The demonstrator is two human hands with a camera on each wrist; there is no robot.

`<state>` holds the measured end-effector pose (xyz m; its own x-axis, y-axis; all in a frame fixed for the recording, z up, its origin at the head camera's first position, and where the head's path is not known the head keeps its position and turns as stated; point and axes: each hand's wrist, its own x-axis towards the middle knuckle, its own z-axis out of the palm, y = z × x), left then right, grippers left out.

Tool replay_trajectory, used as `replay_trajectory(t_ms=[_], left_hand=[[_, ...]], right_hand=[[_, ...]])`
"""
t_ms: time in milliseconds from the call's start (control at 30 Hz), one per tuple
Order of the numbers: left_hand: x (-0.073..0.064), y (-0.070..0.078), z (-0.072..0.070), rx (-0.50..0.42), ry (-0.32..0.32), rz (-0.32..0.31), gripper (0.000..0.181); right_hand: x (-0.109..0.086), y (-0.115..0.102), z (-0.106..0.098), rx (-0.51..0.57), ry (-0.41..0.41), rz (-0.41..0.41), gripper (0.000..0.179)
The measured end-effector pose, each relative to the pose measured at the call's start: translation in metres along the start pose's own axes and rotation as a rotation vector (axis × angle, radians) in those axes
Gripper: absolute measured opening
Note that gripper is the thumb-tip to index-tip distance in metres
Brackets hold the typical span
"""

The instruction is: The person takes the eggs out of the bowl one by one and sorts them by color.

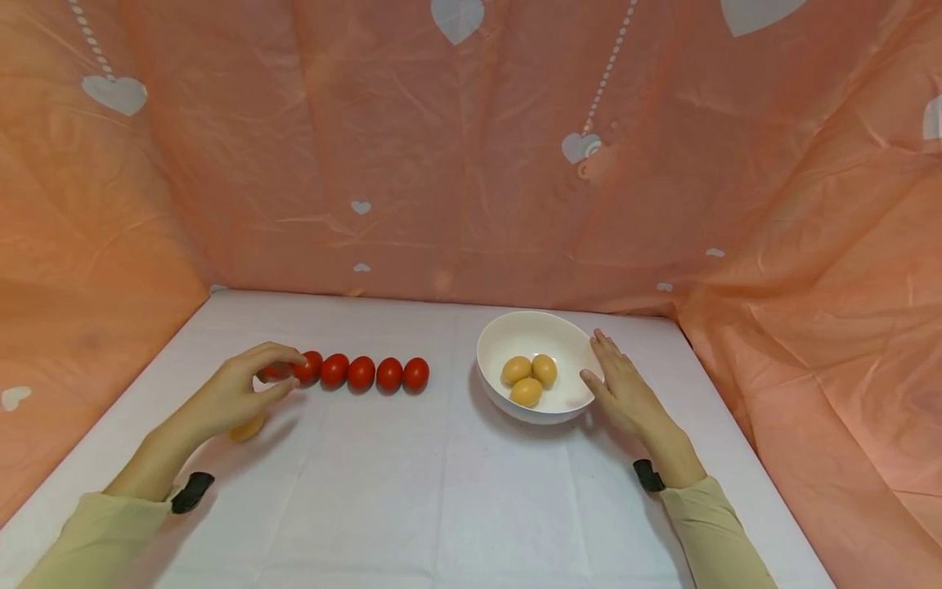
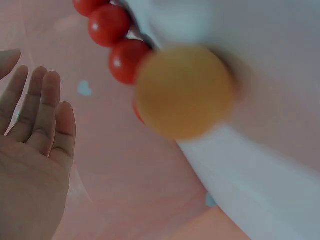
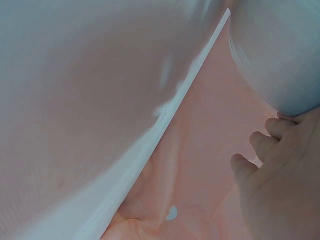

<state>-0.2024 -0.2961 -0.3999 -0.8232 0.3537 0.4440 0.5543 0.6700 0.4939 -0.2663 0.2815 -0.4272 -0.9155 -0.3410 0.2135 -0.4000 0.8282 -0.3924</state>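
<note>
My left hand (image 1: 243, 388) reaches over the left end of a row of several smooth, oval red cherry tomatoes (image 1: 361, 373). Its thumb and fingers are spread apart, and the left wrist view shows the hand (image 2: 37, 135) with nothing in it. Below that hand, partly hidden by it, lies a yellow cherry tomato (image 1: 246, 428), large and blurred in the left wrist view. A white bowl (image 1: 535, 415) holds three yellow cherry tomatoes (image 1: 526, 392). My right hand (image 1: 625, 393) is at the bowl's right side, fingers extended, fingertips right at its outer wall (image 3: 280, 65).
A white cloth (image 1: 383, 507) covers the table. Orange-pink sheeting (image 1: 456, 164) with white hearts hangs behind it and along both sides. Black wrist bands (image 1: 193, 492) sit at both sleeve cuffs.
</note>
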Motion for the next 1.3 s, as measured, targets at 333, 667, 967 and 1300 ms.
replay_trajectory(t_ms=[333,667,967,1300], left_hand=[[0.034,0.020,0.026,-0.088,0.005,-0.002,0.033],[0.067,0.042,0.050,-0.187,-0.007,0.042,0.031],[0.096,0.059,0.078,-0.250,-0.059,0.058,0.031],[0.131,0.081,0.110,-0.282,-0.117,0.125,0.029]], right_hand=[[-0.001,-0.001,-0.001,0.010,0.012,-0.012,0.071],[0.000,0.000,0.000,0.010,0.006,-0.003,0.072],[0.001,0.001,0.001,0.013,0.007,-0.012,0.071],[0.000,0.003,0.002,0.004,0.005,-0.008,0.073]])
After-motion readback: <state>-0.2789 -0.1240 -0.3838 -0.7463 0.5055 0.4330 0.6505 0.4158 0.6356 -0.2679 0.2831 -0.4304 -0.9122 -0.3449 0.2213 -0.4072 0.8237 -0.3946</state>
